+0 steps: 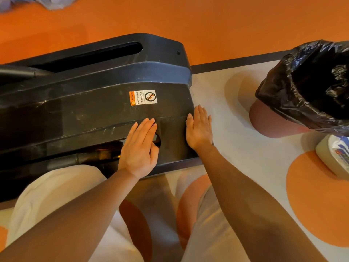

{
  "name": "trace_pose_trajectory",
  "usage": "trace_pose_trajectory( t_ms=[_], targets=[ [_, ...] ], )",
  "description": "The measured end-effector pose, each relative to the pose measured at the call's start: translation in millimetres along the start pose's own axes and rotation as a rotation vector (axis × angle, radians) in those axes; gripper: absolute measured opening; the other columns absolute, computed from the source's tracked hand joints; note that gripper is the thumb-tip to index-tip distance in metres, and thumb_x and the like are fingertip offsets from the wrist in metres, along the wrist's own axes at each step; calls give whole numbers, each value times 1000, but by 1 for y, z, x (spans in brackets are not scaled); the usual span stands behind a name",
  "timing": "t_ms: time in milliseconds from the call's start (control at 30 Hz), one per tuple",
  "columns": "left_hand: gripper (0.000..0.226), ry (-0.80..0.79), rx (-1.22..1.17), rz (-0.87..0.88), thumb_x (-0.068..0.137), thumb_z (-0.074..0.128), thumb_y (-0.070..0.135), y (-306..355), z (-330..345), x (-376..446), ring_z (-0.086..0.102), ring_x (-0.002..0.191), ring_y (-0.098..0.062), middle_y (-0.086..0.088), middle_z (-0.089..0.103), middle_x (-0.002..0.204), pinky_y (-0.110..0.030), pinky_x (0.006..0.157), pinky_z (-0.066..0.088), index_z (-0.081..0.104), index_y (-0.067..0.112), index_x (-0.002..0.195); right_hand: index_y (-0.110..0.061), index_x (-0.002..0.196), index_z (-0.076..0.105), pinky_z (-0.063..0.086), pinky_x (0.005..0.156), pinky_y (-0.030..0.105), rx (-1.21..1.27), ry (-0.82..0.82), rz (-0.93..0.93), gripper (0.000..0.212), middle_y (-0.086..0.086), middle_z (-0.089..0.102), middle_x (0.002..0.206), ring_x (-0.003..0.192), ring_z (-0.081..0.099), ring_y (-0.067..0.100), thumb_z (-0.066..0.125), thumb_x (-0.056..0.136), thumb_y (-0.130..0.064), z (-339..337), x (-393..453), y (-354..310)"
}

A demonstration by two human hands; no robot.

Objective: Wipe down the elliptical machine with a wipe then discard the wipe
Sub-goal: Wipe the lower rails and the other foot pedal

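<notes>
Elliptical machine, rear base shroud (90, 103): black moulded plastic, lying across the left of the view on orange flooring, its squared end meeting a pale floor section. Surface scuffed and streaked, with fine scratches along the lower ridge; slot openings on the upper and lower flanks; a "Warning, no stepping on surface" sticker (143, 97) near the end. Left hand (140, 147): fingers straight and together, palm flat on the lower flank beside a slot, apparently bracing the crouched person. Right hand (199, 127): fingers extended and together, laid on the shroud's end edge; a sliver of white at the thumb side may be the wipe pressed beneath the palm, though this cannot be confirmed. Bin with black liner (309, 91): right of the machine, near enough to take the discard. Wipe canister (334, 154): lying beside the bin at the right edge. Knees in pale trousers, foreground.
</notes>
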State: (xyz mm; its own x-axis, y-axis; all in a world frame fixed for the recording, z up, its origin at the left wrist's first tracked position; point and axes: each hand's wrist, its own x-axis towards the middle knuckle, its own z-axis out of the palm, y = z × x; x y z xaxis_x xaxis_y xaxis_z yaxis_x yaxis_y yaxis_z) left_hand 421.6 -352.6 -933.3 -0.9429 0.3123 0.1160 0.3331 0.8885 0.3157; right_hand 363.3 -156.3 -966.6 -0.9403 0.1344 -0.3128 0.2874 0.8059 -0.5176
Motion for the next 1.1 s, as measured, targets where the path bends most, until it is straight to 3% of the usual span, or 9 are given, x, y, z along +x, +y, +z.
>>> trace_pose_trajectory(
  t_ms=[267, 433, 500, 600, 700, 767, 833, 933, 1100],
  targets=[
    [59, -65, 37, -33, 94, 25, 27, 2, -2, 1, 35, 144, -24, -13, 46, 149, -44, 120, 24, 50, 1, 141, -19, 156, -3, -7, 117, 30, -3, 18, 69, 61, -2, -7, 164, 150, -9, 18, 14, 104, -45, 11, -55, -17],
    [59, -70, 39, -36, 92, 27, 27, 3, -4, 2, 37, 142, -26, -15, 47, 148, -44, 119, 24, 49, 0, 140, -19, 156, -2, -4, 116, 26, 1, 0, 12, 58, -3, -7, 164, 150, -8, 17, 16, 105, -39, 18, -72, -31],
    [59, -68, 36, -35, 92, 27, 26, 3, -4, 1, 38, 141, -27, -15, 47, 148, -46, 119, 26, 49, -1, 140, -20, 156, 5, 7, 118, 27, 50, -9, 1, 55, -4, -1, 164, 151, 0, 17, 21, 106, -34, 14, -74, -31],
    [60, -86, 59, -36, 93, 26, 28, 5, -5, 1, 39, 141, -27, -14, 48, 148, -47, 118, 29, 50, 0, 140, -17, 153, 26, 33, 112, 28, 88, -34, -46, 48, -2, 24, 160, 143, 34, 19, 34, 106, -22, -4, -79, -18],
    [55, -127, 129, -45, 98, 29, 28, 8, -9, 3, 32, 146, -24, -10, 42, 153, -42, 122, 21, 44, 5, 145, -9, 136, 52, 42, 101, 34, 148, 18, -115, 36, 8, 56, 135, 121, 55, 25, 39, 103, -16, -32, -84, 6],
    [53, -174, 173, -52, 102, 32, 28, 10, -12, 3, 22, 150, -22, -8, 32, 159, -39, 124, 14, 35, 8, 151, -9, 127, 57, 48, 94, 42, 97, -2, -84, 31, 13, 63, 118, 107, 60, 31, 40, 102, -15, -47, -80, 17],
    [54, -199, 215, -52, 104, 31, 30, 14, -17, 3, 16, 151, -20, -6, 25, 162, -38, 123, 11, 28, 10, 154, -13, 128, 56, 49, 95, 45, 13, -90, -20, 32, 13, 64, 116, 104, 61, 32, 38, 104, -25, -55, -74, 22],
    [52, -229, 245, -28, 106, 28, 32, 22, -24, 4, 14, 152, -18, -3, 21, 163, -35, 123, 11, 26, 13, 155, -19, 135, 53, 47, 103, 38, -61, -152, 13, 41, 6, 60, 129, 110, 60, 26, 37, 103, -39, -60, -72, 21],
    [48, -256, 274, 75, 106, 30, 32, 40, -38, 5, 25, 148, -17, -4, 30, 160, -35, 122, 15, 37, 14, 150, -16, 127, 58, 47, 87, 29, -104, -104, -168, 31, 6, 60, 125, 103, 58, 24, 44, 102, -28, -79, -79, 10]
  ],
)
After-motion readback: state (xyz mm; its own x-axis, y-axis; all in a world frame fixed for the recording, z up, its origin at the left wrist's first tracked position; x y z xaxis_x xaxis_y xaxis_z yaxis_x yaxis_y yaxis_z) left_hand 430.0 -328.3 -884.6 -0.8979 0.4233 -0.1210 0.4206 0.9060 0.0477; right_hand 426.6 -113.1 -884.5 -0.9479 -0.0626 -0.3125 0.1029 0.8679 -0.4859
